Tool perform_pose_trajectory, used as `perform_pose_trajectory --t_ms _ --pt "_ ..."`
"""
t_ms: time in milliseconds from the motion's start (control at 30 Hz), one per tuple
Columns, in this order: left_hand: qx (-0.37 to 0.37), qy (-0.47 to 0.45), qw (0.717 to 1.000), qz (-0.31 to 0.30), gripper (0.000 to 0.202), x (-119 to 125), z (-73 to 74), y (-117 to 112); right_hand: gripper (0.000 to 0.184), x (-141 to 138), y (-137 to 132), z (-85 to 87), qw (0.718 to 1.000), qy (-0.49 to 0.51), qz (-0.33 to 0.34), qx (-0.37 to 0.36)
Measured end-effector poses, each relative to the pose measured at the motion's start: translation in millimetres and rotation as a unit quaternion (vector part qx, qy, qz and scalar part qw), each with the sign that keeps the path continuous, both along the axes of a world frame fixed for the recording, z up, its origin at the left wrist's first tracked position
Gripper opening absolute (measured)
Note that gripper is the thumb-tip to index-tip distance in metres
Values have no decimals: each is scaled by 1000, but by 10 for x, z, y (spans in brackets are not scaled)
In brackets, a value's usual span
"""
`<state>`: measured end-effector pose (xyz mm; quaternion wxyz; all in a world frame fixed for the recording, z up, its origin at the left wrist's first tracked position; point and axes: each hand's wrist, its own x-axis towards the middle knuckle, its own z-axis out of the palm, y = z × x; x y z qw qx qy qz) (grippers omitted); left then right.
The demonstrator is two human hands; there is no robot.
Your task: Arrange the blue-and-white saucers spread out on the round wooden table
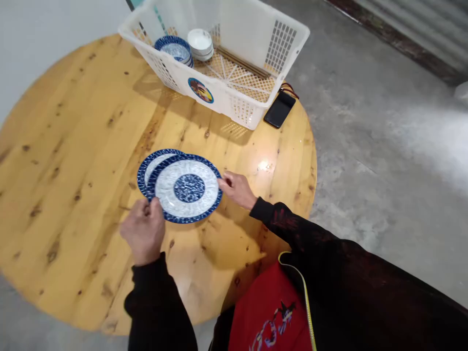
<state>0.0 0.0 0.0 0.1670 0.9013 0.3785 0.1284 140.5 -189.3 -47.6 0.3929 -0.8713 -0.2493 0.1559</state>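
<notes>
Two blue-and-white patterned plates overlap on the round wooden table [73, 146]. The upper plate [186, 188] lies partly over the lower plate [149, 165], which sticks out to the left. My left hand [144, 231] grips the near-left rim of the upper plate. My right hand [237, 187] holds its right rim with the fingertips. Both arms wear dark sleeves.
A white plastic basket [234, 97] stands at the table's far edge, holding a stack of blue patterned bowls [175, 48] and a stack of white bowls [200, 43]. A black phone [280, 109] lies at the table's rim beside the basket. Grey concrete floor lies to the right.
</notes>
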Motion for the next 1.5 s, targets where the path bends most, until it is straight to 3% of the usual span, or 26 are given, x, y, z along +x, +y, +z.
perform_pose_trajectory --t_ms 67,233,400,867,1067,1500 --pt "-35 4 999 -21 34 8 -110 -304 31 -43 -364 -57 999 12 -41 10" --pt "-177 35 981 -68 27 154 -542 -959 30 56 -1164 -272 994 7 -111 -9" --pt "-226 45 970 -78 27 352 -803 -1345 27 190 -1591 -446 991 -7 -126 -43" --pt "-196 75 975 -71 28 468 -1004 -1535 31 338 -1788 -585 992 -5 -93 -85" --pt "-176 74 979 -64 28 480 -998 -1555 30 336 -1811 -574 994 16 -80 -77" --pt "-221 40 973 -56 33 426 -1029 -1608 36 208 -1876 -574 996 52 -37 -60"
